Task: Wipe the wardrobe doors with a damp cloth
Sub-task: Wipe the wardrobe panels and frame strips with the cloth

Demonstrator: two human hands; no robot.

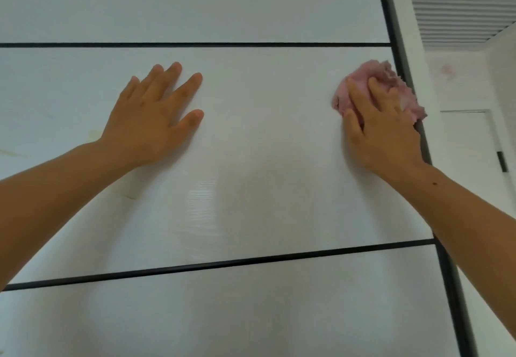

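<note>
A white wardrobe door (251, 139) with thin black horizontal bars and a black right edge fills the head view. My left hand (156, 116) lies flat on the middle panel, fingers straight and spread. My right hand (379, 127) presses a bunched pink cloth (371, 77) against the same panel, right beside the black right edge. Its fingers lie fairly straight over the cloth, which sticks out above and to the right of them. A faint streaked sheen shows on the panel below and between my hands.
The black door frame (402, 58) runs down the right side. Beyond it is a white wall, a slatted vent (460, 13) at the top right and a white door with a dark handle (501, 161). Yellowish marks (95, 134) sit at the panel's left.
</note>
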